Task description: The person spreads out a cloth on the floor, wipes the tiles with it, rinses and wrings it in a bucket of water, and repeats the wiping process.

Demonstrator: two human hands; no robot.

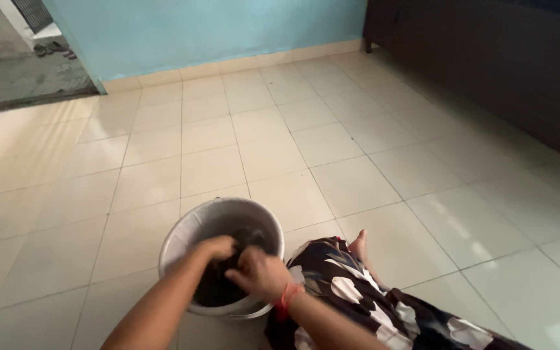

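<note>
Bucket [223, 223] first: it's pale and round, sitting on the tiled floor [358, 142] right by your patterned-fabric knee [351, 285], and I'd guess it's heavy and sloshy, so take it by the rim with two hands. Inside is a dark wet cloth [218, 285], probably soft, floppy, slippery and dripping, best grabbed in a thick bunch. Your left hand [217, 247] and right hand [259, 272] each have their grip closed on that cloth, fingers curled tight.
</note>
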